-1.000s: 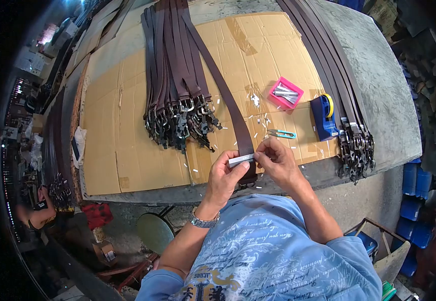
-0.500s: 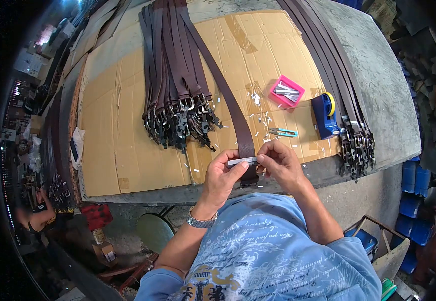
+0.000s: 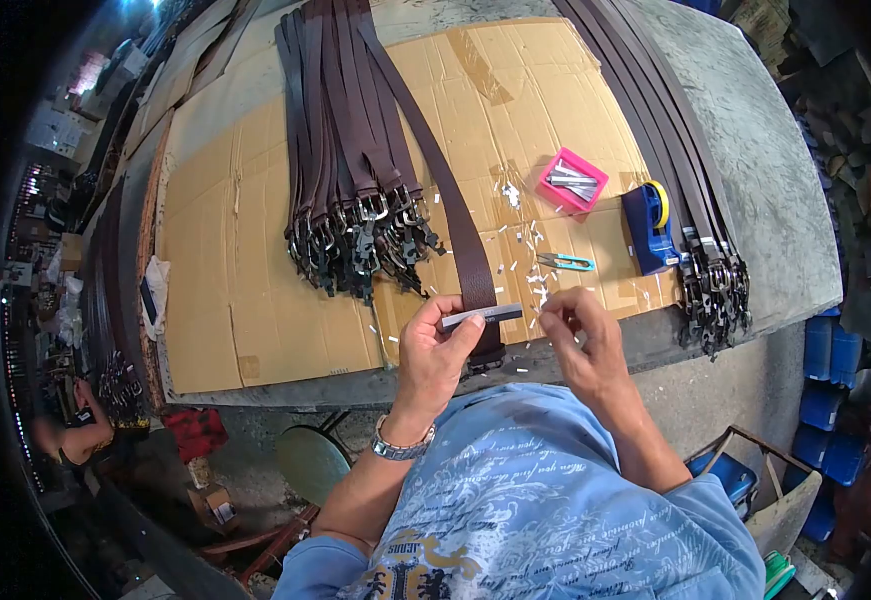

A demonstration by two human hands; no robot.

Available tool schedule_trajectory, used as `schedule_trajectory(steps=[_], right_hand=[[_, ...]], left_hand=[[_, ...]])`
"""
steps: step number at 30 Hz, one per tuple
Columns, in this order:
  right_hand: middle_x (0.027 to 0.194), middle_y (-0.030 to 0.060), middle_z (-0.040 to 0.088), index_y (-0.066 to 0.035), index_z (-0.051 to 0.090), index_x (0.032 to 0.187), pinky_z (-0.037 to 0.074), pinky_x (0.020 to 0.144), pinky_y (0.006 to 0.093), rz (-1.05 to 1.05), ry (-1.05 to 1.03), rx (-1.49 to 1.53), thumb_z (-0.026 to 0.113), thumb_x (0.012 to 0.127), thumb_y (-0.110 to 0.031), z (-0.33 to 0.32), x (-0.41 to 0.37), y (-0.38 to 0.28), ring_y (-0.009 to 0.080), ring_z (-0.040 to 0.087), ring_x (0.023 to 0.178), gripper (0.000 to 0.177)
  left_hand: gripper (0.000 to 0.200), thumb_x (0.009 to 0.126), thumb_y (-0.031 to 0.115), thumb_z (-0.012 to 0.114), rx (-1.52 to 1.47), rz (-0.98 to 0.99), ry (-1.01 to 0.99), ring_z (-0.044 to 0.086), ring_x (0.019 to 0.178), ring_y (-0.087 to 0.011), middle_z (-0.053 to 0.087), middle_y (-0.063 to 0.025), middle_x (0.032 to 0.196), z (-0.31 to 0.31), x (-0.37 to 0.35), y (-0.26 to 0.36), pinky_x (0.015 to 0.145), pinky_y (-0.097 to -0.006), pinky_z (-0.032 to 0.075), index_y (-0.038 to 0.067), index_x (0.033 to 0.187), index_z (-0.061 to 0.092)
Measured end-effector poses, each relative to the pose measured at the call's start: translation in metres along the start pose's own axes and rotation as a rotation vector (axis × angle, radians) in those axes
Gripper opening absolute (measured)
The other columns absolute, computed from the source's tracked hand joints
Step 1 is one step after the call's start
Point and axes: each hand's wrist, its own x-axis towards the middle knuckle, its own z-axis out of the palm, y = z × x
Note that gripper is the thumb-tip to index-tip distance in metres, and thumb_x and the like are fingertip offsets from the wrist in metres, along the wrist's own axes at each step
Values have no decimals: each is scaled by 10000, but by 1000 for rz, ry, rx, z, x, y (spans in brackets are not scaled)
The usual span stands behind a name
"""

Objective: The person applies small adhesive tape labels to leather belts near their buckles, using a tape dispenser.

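Note:
My left hand [image 3: 433, 350] pinches a thin silver strip [image 3: 482, 316] by its left end and holds it level just above the near end of a single brown belt [image 3: 452, 208]. That belt lies lengthwise on the cardboard sheet [image 3: 245, 270]. My right hand [image 3: 583, 340] hovers a little to the right of the strip, fingers pinched together; whether they hold a small scrap is too small to tell. White paper scraps [image 3: 535, 275] litter the cardboard around the belt end.
A pile of brown belts with buckles [image 3: 355, 225] lies left of the single belt. Another belt pile [image 3: 700, 270] hangs over the right table edge. A pink tray of metal strips [image 3: 571, 181], a blue tape dispenser [image 3: 648, 230] and teal snips [image 3: 563, 263] sit between them.
My right hand has let go of the strip's right end and moved away to the right. My left hand keeps the strip, raised slightly.

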Motion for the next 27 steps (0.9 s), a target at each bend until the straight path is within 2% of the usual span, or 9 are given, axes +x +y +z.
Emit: schedule_trajectory(steps=[4,8,11,17,19,20,22,27], right_hand=[[722,107,600,-14,632,881,463,543,318,-93,-46,-7,675,829,-33,9,0,-9,222,599,625,70],[725,104,624,-13,639,896,465,541,318,-32,-17,11,683,829,-43,19,4,1,210,599,598,85],[732,97,645,-7,643,898,460,532,307,5,-4,63,686,839,-74,22,4,7,182,586,569,99],[716,56,636,11,634,882,441,525,276,230,-111,184,668,869,-123,19,8,17,95,551,586,139],[740,9,619,-4,625,872,447,569,261,351,-202,392,658,887,-136,19,9,29,64,547,649,137],[740,9,619,-4,625,872,447,569,261,352,-200,393,658,887,-136,19,10,32,64,547,649,137],[787,-22,601,-25,619,881,446,626,238,346,-279,613,645,905,-157,19,12,34,50,541,722,137],[829,-33,587,-52,614,935,442,698,225,395,-350,641,652,912,-195,16,14,34,49,532,769,150]], left_hand=[[213,903,92,669,52,29,-3,565,774,-18,643,6,938,6,1,-3,668,-169,461,20,1090,597],[199,905,87,667,35,34,-19,569,788,-19,642,8,957,11,-3,1,683,-172,469,26,1083,604],[193,913,92,652,55,33,-15,557,784,-20,644,-3,936,13,-5,5,676,-174,457,1,1075,602],[187,919,104,651,131,-6,-58,564,810,-23,647,-20,971,9,-3,3,677,-173,453,2,1068,606],[187,921,102,648,120,7,-74,568,820,-29,648,-22,971,10,-2,2,687,-178,459,0,1072,604],[187,924,99,645,108,22,-88,572,830,-35,649,-25,971,10,-1,1,698,-183,465,-1,1076,603],[183,926,89,638,87,18,-102,578,839,-43,650,-29,975,13,-1,6,716,-193,477,-4,1079,601],[185,933,65,618,36,-2,-100,601,867,-67,657,-49,993,13,0,10,770,-220,508,-20,1095,594]])
